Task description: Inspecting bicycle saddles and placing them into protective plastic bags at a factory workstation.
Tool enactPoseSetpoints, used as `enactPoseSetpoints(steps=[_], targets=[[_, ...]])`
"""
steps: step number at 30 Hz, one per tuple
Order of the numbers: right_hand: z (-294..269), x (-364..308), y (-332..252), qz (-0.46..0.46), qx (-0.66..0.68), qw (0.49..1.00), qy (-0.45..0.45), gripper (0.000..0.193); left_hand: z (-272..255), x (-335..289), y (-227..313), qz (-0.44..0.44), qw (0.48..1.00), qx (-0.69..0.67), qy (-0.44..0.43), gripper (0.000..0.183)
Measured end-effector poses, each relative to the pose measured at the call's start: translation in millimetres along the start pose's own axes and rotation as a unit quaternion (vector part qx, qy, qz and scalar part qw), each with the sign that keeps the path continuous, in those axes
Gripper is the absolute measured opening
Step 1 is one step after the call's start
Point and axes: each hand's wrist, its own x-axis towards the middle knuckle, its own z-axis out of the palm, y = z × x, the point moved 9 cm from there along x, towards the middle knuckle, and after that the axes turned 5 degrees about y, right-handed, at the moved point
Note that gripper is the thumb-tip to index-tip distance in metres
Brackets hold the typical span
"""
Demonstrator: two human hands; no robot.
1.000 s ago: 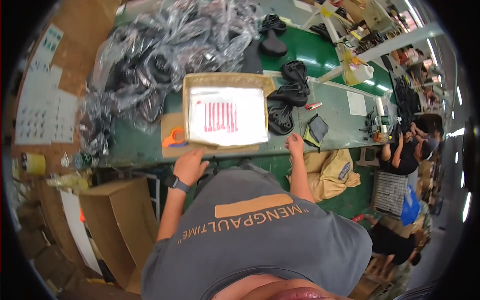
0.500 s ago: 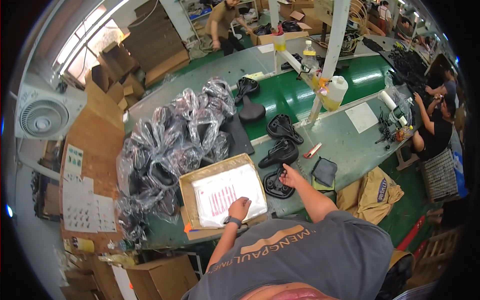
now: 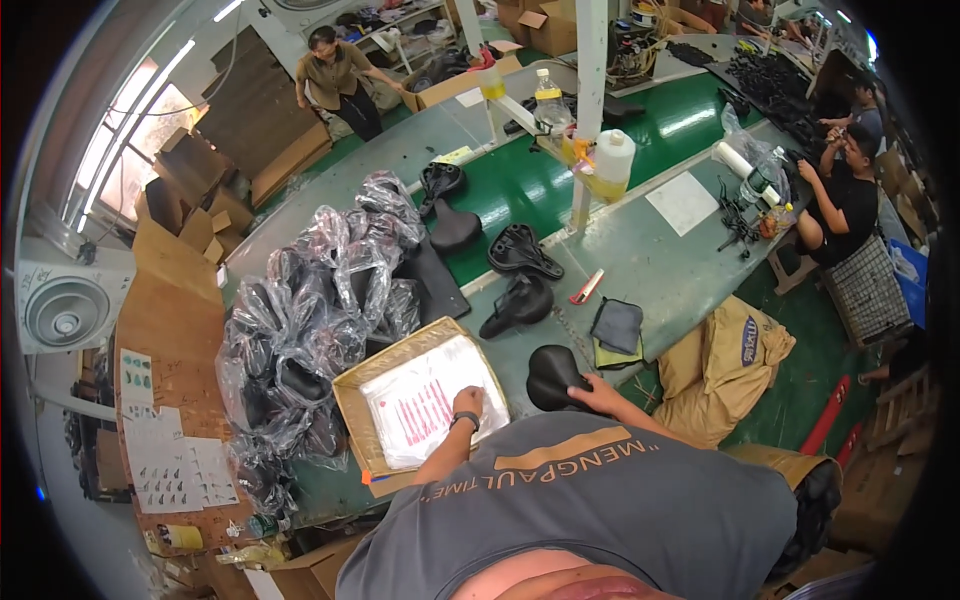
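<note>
My right hand (image 3: 597, 393) grips the edge of a black bicycle saddle (image 3: 553, 376), held smooth top up at the table's near edge. My left hand (image 3: 468, 402), fingers curled together, rests on a stack of white plastic bags (image 3: 415, 408) with red print, inside a cardboard box (image 3: 352, 400). Whether a bag is pinched in those fingers is hidden. Just beyond the right hand's saddle lies another black saddle (image 3: 517, 305) on its side, and past it one with its underside up (image 3: 524, 251).
Saddles wrapped in clear plastic (image 3: 320, 310) are heaped left of the box. Two more saddles (image 3: 455, 228) lie farther back. A red cutter knife (image 3: 587, 287), a dark folded cloth (image 3: 617, 326) and a paper sheet (image 3: 683, 203) lie to the right. A white post (image 3: 588, 120) rises from the table.
My right hand has taken hold of the nearest saddle, turned it from underside up to top up, and drawn it right. My left hand stays on the bags. The view has shifted.
</note>
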Motion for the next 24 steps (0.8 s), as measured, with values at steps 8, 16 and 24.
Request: enactPoseSetpoints(steps=[8,16,24], targets=[[4,-5,-3,0.043,-0.341,0.939,0.028,0.130,-27,-13,-55,-0.186,0.951,-0.242,0.055,0.027],[46,-55,-93,0.190,0.365,0.880,-0.236,0.083,-149,-56,-65,-0.197,0.883,-0.421,0.068,0.027],[142,-49,-269,0.054,0.444,0.863,-0.236,0.063,-237,-68,-18,-0.134,0.741,-0.657,0.022,0.025]])
